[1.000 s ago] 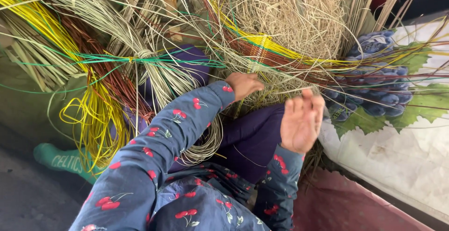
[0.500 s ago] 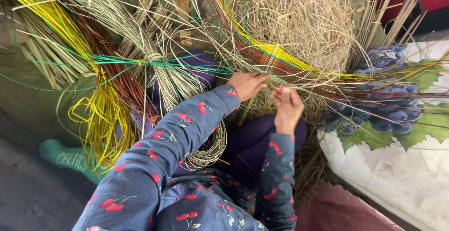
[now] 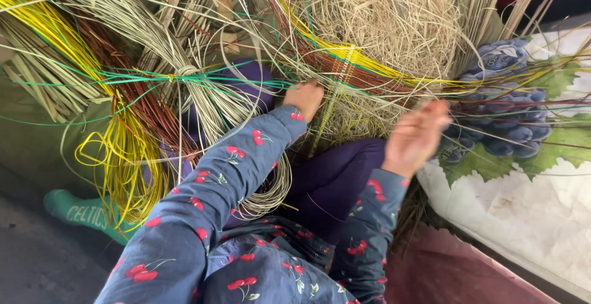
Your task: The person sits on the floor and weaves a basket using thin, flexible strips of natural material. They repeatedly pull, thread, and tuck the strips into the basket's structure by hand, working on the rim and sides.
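My left hand [image 3: 305, 98] reaches into a tangle of pale straw strands [image 3: 345, 104], its fingers closed among them at the edge of a woven bundle. My right hand [image 3: 415, 135] hangs to the right of it, blurred by motion, fingers stretched out and nothing visible in it. Both arms wear blue sleeves with red cherries. Bundles of yellow strands [image 3: 120, 150], reddish-brown strands [image 3: 132, 88] and thin green strands [image 3: 141, 79] fan out to the left. A loose heap of dry straw [image 3: 394, 21] lies just above my hands.
A coil of pale cane [image 3: 271, 187] rests on my purple-clad lap [image 3: 335, 178]. A white cloth printed with blue grapes and green leaves [image 3: 517, 132] lies at the right. A foot in a green sock [image 3: 80, 212] rests on the dark floor at the lower left.
My right hand went to the strands beside my left hand, then swung away to the right and now shows blurred. My left hand stayed in the strands.
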